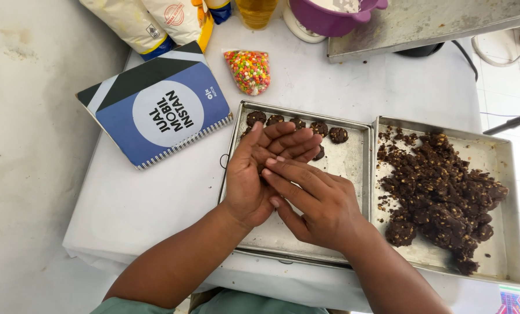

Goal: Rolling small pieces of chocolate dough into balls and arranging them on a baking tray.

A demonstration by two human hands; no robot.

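Observation:
My left hand and my right hand are pressed palm to palm over a metal baking tray. Whatever sits between the palms is hidden. Along the tray's far edge lies a row of several small dark chocolate dough balls. To the right, a second metal tray holds a loose heap of dark chocolate dough with pale bits.
A blue spiral notebook lies at the far left on the white table. A small bag of coloured sprinkles sits behind the tray. Flour bags, a purple bowl and a large metal sheet stand at the back.

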